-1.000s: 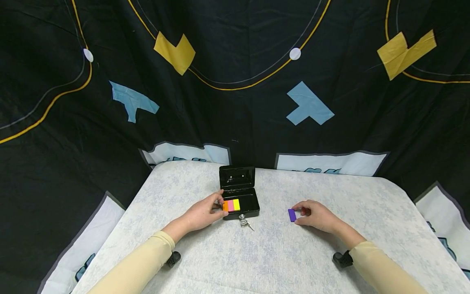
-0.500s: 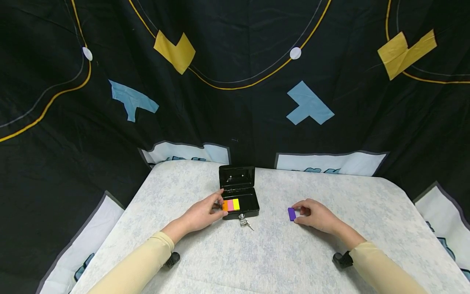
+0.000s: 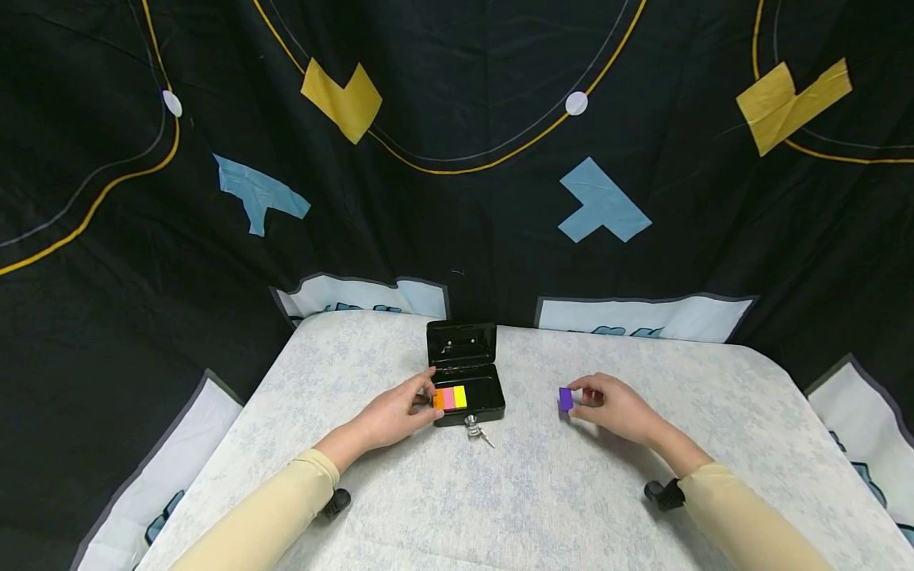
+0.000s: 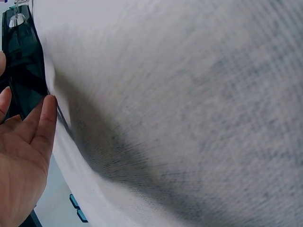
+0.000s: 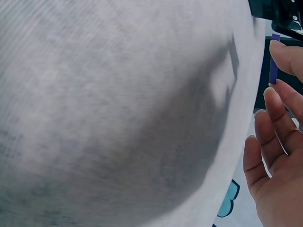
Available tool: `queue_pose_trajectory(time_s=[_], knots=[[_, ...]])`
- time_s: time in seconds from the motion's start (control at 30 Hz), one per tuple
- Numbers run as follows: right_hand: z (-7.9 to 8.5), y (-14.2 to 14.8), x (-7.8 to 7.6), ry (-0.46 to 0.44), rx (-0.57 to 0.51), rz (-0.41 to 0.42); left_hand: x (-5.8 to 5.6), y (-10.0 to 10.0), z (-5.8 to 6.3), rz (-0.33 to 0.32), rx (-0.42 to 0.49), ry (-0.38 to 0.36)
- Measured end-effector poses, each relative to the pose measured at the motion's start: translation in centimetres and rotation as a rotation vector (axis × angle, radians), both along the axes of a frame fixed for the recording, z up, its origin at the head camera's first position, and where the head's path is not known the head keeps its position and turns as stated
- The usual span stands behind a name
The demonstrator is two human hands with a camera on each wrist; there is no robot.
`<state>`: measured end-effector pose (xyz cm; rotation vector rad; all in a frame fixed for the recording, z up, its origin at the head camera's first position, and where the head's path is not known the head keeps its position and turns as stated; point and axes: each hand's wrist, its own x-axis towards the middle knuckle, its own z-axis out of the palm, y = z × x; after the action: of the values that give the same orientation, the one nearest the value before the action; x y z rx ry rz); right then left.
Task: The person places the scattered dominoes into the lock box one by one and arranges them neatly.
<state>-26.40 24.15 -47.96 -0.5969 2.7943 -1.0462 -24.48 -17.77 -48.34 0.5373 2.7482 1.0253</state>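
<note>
A black metal cash box (image 3: 488, 388) stands on the table with its lid (image 3: 460, 344) raised. Orange (image 3: 439, 400), pink (image 3: 448, 399) and yellow (image 3: 460, 397) flat pieces lie side by side in its left part. My left hand (image 3: 389, 412) holds the box's left end, thumb at the front corner and index finger toward the back; the left wrist view shows its fingertips against the box's dark side. To the right of the box, my right hand (image 3: 617, 408) pinches a small purple rectangular block (image 3: 566, 399) between thumb and fingers, above the table. The right wrist view shows this block (image 5: 273, 66) edge-on.
Keys (image 3: 485, 437) hang from the lock (image 3: 472, 426) at the box's front. A pale patterned cloth covers the table (image 3: 528, 500). Behind it hangs a black curtain (image 3: 471, 230) with yellow and blue patches. Each wrist carries a black device (image 3: 664, 496).
My right hand has lifted the purple block off the table and tilted it more upright. The left hand and the cash box have stayed in place.
</note>
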Motion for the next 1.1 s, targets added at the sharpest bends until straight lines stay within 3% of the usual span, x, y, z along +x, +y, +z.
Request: queue_pose_trajectory(time_s=[0.53,1.1], knots=[[1.8,-1.6,-0.6,0.025,-0.024,0.006,-0.1,0.1,0.0,-0.006,-0.012,0.017],[2.5,-3.7,-1.2,0.068,-0.023,0.049,0.0,0.2,0.2,-0.013,-0.003,0.011]])
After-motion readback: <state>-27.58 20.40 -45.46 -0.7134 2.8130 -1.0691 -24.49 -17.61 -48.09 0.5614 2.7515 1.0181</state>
